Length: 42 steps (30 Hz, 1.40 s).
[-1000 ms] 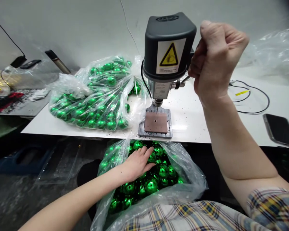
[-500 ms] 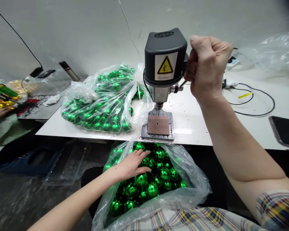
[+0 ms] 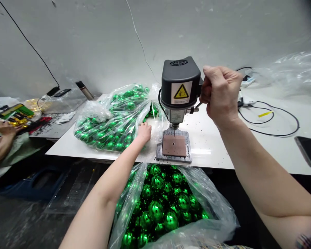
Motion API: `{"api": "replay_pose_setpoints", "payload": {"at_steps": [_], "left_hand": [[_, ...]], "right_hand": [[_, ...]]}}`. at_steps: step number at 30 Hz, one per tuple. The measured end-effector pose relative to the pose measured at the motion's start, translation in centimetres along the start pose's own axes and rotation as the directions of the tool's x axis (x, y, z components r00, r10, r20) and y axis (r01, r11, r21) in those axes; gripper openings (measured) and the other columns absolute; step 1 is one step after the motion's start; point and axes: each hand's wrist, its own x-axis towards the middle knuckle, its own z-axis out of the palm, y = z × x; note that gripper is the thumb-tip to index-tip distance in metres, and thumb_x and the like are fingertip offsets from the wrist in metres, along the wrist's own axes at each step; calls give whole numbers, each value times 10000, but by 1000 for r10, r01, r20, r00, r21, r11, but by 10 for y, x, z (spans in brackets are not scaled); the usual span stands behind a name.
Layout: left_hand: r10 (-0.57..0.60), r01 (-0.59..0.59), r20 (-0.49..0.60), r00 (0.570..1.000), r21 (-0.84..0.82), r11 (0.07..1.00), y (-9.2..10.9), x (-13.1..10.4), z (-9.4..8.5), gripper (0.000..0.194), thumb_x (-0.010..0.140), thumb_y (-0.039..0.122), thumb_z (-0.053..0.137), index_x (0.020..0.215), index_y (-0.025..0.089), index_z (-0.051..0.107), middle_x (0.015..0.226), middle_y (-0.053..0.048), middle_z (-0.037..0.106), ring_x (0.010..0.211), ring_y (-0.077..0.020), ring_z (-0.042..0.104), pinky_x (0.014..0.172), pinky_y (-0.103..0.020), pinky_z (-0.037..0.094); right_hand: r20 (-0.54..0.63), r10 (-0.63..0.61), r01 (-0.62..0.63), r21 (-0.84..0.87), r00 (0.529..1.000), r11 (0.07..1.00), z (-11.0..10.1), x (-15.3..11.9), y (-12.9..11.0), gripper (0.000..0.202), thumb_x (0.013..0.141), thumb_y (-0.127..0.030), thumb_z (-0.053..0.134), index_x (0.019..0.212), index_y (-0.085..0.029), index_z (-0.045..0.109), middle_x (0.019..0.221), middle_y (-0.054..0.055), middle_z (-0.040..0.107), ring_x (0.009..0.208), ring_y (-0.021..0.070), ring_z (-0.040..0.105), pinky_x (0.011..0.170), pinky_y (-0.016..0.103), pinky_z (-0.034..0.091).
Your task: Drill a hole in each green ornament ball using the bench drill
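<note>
My right hand (image 3: 221,95) is closed around the lever (image 3: 198,105) of a small bench drill press (image 3: 180,74). Below the drill bit, a brown square plate (image 3: 180,148) with a hole in it rests on the grey metal base (image 3: 188,154). My left hand (image 3: 144,132) is at the mouth of a clear bag (image 3: 109,128) of shiny green balls on the table, fingers curled in; what they hold, if anything, is hidden. In my lap, an open plastic bag (image 3: 209,193) is full of green balls (image 3: 157,211).
Dark shavings dot the white table (image 3: 207,159). A phone (image 3: 309,152) and a looped black cable (image 3: 295,121) are at right, with clear plastic (image 3: 298,76) behind. At left are a bottle (image 3: 84,90), a white glove (image 3: 66,117) and another person's hands (image 3: 5,129).
My left hand has moved from the green balls in the lap bag up to the bag on the table. My right hand still grips the lever. The view has tilted upward slightly.
</note>
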Motion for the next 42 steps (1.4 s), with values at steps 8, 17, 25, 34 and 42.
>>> {"api": "replay_pose_setpoints", "payload": {"at_steps": [8, 17, 25, 34, 42], "left_hand": [[-41, 40, 19, 999, 50, 998, -27, 5, 9, 345, 846, 83, 515, 1147, 98, 682, 1241, -236, 586, 1217, -358, 515, 961, -443, 440], [-277, -29, -249, 928, -789, 613, -34, -4, -5, 481, 788, 246, 692, 1256, 182, 601, 1066, -116, 654, 1003, -267, 642, 944, -453, 509], [-120, 90, 191, 974, -817, -570, -14, -34, -29, 309, 847, 367, 706, 1051, 164, 595, 1030, -99, 698, 1006, -221, 685, 969, -417, 560], [-59, 22, 40, 997, -958, -284, 25, -47, 8, 538, 720, 421, 826, 1141, 161, 617, 1010, -69, 716, 915, -183, 676, 931, -396, 510], [14, -88, -88, 996, -995, 52, 48, -50, 25, 552, 776, 448, 765, 1219, 162, 601, 1128, -101, 709, 1021, -197, 644, 964, -360, 464]], "right_hand": [[5, 6, -6, -13, 1000, 1000, 0, 0, 0, 415, 881, -172, 591, 486, -198, 465, 396, -71, 348, 322, 42, 265, 294, 219, 153], [-3, -15, 15, -54, 1000, 998, 2, -1, 0, 432, 885, -208, 603, 485, -209, 439, 420, -69, 342, 330, 55, 273, 319, 221, 165], [-19, -6, 5, -43, 1000, 999, 2, -1, -1, 434, 877, -189, 598, 474, -210, 440, 410, -69, 339, 331, 53, 264, 322, 236, 155], [-7, 2, -3, -120, 1000, 993, 0, 0, 2, 485, 881, -430, 662, 521, -217, 417, 428, -62, 339, 363, 56, 255, 355, 258, 200], [7, -11, 12, -133, 1000, 991, 1, 1, 2, 534, 882, -526, 635, 524, -216, 389, 444, -59, 316, 358, 54, 271, 350, 236, 188]]}}
